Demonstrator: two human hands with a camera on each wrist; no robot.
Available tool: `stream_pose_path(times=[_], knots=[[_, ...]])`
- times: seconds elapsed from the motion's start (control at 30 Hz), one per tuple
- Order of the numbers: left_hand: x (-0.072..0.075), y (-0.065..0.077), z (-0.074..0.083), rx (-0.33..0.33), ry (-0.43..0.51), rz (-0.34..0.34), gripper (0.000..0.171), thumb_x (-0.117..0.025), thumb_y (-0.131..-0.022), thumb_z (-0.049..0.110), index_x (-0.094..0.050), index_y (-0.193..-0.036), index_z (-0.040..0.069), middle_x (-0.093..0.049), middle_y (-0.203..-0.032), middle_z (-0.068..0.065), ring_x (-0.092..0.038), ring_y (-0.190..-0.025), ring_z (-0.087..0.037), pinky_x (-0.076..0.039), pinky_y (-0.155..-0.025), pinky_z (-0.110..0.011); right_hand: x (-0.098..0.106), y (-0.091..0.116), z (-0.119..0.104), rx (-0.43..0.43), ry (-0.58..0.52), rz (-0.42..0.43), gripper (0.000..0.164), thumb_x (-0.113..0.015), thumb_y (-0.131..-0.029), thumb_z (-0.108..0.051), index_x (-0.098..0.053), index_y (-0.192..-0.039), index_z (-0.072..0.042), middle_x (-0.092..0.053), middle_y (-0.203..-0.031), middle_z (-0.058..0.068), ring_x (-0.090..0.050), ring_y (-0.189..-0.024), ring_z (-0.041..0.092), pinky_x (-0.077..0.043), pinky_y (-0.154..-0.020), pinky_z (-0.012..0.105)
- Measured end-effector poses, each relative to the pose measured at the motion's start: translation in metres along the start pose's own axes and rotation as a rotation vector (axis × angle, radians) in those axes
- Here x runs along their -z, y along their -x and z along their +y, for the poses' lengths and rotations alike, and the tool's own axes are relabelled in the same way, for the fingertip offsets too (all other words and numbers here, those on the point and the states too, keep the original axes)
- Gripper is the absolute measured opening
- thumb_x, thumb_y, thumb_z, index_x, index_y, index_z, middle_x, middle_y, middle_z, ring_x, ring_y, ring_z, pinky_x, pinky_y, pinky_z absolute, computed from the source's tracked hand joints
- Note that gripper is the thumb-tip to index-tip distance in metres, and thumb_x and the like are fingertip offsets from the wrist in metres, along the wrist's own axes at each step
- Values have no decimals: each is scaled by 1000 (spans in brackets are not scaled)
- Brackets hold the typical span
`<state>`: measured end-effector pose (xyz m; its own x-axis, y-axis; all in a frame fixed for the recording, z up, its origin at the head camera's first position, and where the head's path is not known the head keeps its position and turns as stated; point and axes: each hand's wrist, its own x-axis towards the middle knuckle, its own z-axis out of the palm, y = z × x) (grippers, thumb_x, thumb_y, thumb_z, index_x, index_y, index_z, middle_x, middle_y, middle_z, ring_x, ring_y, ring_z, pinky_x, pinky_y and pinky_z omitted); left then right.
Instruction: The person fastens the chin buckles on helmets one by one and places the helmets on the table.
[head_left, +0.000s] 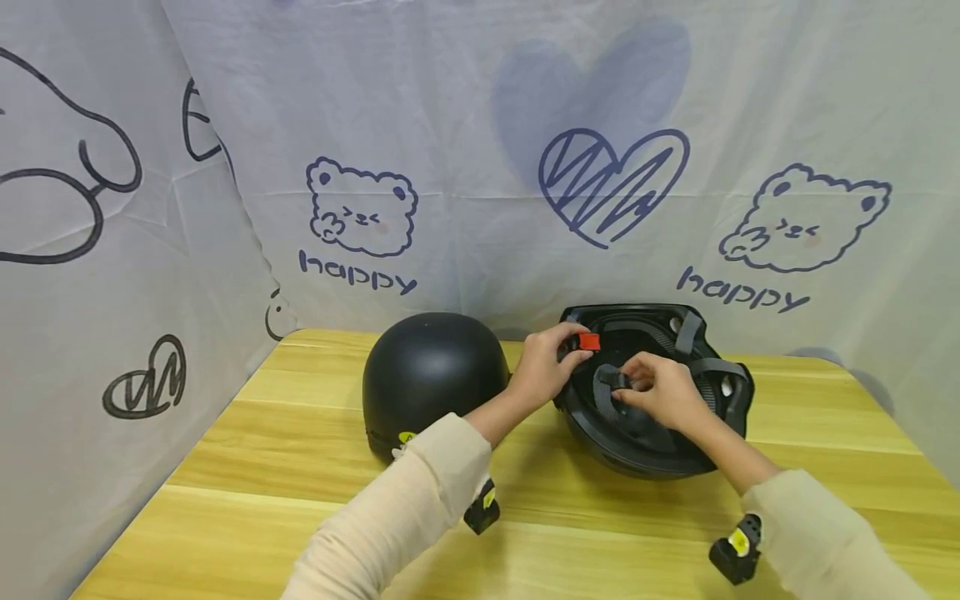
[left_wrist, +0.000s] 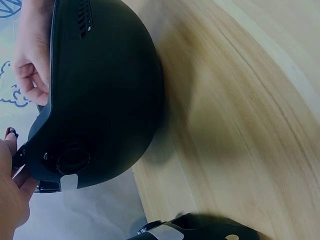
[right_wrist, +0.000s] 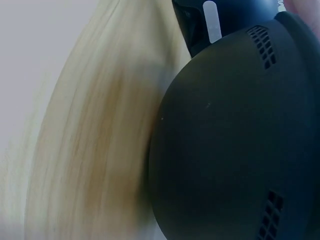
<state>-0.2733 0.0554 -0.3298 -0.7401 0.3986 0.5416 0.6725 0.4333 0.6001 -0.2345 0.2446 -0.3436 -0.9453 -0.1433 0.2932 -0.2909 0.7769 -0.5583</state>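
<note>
A black helmet (head_left: 652, 465) lies upturned on the table, its padded inside facing up. At its left rim my left hand (head_left: 542, 367) pinches a strap buckle with a red part (head_left: 589, 342) between thumb and fingers. Over the hollow, my right hand (head_left: 663, 388) pinches a black buckle end (head_left: 618, 381) on a grey strap (head_left: 603, 402). The two buckle parts are apart. In the left wrist view the outer shell (left_wrist: 105, 95) fills the middle, with the left hand (left_wrist: 12, 192) at its rim. The right wrist view shows mostly the shell (right_wrist: 225, 140).
A second black helmet (head_left: 431, 371) stands dome up, left of the upturned one and close to my left forearm. The wooden table (head_left: 277, 450) meets a white printed cloth (head_left: 465, 167) at its back edge. Grey straps (head_left: 687, 333) cross the upturned helmet's right rim.
</note>
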Motion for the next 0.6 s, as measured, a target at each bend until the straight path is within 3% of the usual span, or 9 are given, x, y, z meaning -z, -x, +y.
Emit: stream_pose_path(times=[0.13,0.33,0.6], knots=[[-2,1,-1,2,-6,-11,27,-64,-86,13,-62,-111,3,-69,-101,-13,-56,-71,-15,-42,-62,-16,3,1,0,-2,-11,52,25,-75,-76,-7,-61,-93,4,-67,-88,22,-66,-80,33,-54,-70,43],[-5,3,1,17,-12,-34,28,-63,-87,12,-60,-113,4,-68,-107,-12,-64,-83,-19,-48,-71,-21,8,2,0,-11,-35,99,26,-74,-77,-9,-61,-96,3,-67,-91,23,-65,-81,33,-54,-70,44],[-12,5,2,37,-29,-67,29,-63,-87,13,-60,-114,4,-67,-111,-10,-65,-97,-19,-52,-80,-25,9,4,2,-15,-2,151,25,-74,-77,-9,-62,-96,1,-68,-85,17,-62,-75,24,-48,-62,25]])
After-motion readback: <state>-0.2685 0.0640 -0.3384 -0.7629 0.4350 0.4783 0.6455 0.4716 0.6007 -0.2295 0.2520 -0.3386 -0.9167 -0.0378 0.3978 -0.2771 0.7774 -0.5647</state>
